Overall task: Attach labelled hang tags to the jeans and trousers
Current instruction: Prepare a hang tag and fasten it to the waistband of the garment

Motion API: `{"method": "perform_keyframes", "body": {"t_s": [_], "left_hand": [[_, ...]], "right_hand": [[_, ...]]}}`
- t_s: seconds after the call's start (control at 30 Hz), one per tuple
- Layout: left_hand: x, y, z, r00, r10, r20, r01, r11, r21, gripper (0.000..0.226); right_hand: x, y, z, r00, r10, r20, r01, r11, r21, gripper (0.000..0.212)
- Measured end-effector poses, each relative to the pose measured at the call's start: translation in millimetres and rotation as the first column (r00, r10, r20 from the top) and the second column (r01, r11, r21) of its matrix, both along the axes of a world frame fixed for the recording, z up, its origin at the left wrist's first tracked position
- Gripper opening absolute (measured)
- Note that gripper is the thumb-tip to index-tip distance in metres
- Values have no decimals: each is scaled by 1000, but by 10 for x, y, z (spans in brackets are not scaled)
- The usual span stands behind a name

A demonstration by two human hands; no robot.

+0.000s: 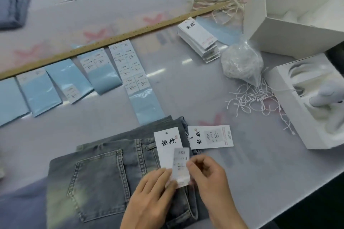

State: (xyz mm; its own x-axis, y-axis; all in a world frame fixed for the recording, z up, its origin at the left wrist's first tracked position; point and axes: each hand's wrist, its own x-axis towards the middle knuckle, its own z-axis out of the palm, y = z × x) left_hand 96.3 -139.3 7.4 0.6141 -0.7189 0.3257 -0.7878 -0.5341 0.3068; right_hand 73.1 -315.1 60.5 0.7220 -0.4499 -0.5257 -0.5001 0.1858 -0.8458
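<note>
Folded grey-blue jeans (104,176) lie at the table's near edge, back pocket up. A white hang tag (166,147) with black characters rests on them. My left hand (149,199) pinches the tag's lower end. My right hand (208,174) pinches a small printed size sticker (181,165) that lies over the tag's lower right. A second hang tag (211,137), with its sticker on, lies right of the jeans by the waistband.
Blue backing sheets with stickers (130,65) lie in a row under a long wooden ruler (115,38). A stack of blank tags (200,40), a bag of strings (242,65), loose white strings (255,98) and two open white boxes (305,102) sit to the right. More jeans are piled at the far left.
</note>
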Motion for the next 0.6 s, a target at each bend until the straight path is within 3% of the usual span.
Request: {"method": "perform_keyframes", "body": {"t_s": [0.1, 0.2, 0.37, 0.43, 0.53, 0.6], "left_hand": [[-138, 29, -66, 994, 107, -13, -108, 994, -15, 33], [-210, 26, -130, 982, 187, -13, -187, 982, -34, 32], [-198, 5, -166, 987, 163, 6, -163, 986, -25, 30], [-180, 16, -170, 989, 151, 2, -151, 988, -29, 28], [-120, 46, -140, 992, 118, -43, -120, 992, -37, 23], [-72, 33, -92, 979, 134, -151, -151, 982, -111, 20]], "right_hand": [[143, 45, -129, 984, 171, -42, -176, 955, -238, 19], [188, 113, -264, 948, 276, -158, -316, 766, -559, 20], [164, 243, -354, 941, 285, -181, -323, 607, -726, 19], [163, 260, -356, 952, 246, -184, -301, 624, -721, 23], [170, 210, -339, 973, 157, -172, -231, 738, -635, 53], [176, 183, -345, 976, 141, -165, -214, 761, -613, 45]]}}
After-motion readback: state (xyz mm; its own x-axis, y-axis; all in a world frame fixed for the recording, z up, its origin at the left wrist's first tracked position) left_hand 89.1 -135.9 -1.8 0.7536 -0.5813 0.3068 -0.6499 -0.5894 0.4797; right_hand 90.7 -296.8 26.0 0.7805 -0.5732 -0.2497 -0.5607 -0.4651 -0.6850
